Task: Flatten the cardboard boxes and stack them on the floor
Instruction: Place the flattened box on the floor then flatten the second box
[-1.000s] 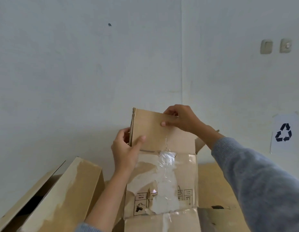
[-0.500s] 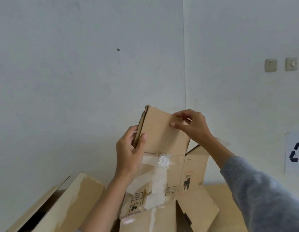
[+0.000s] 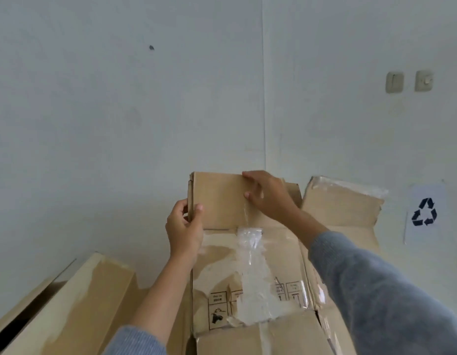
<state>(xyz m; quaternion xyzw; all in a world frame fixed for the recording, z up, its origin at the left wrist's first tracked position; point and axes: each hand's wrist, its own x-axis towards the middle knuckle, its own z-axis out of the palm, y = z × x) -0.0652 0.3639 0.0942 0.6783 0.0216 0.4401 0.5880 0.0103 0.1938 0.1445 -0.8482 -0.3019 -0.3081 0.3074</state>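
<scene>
I hold a brown cardboard box [image 3: 250, 275] upright in front of me, its panels and flaps spread nearly flat. Torn clear tape [image 3: 250, 252] and printed handling symbols mark its front panel. My left hand [image 3: 184, 228] pinches the left edge of the top flap [image 3: 217, 198], thumb in front and fingers behind. My right hand [image 3: 267, 194] grips the same flap at its upper right, with the fingers on the front face. Another flap [image 3: 342, 201] with tape along its edge stands up on the right.
A second brown cardboard box [image 3: 68, 311] lies at the lower left with its dark opening toward the wall. White walls meet in a corner behind. Two wall switches [image 3: 409, 82] and a paper recycling sign [image 3: 424, 212] are on the right wall.
The box has swung from folded to spread out facing me, and the right flap now stands up. My right hand has slid along the top flap. The view has tilted down slightly.
</scene>
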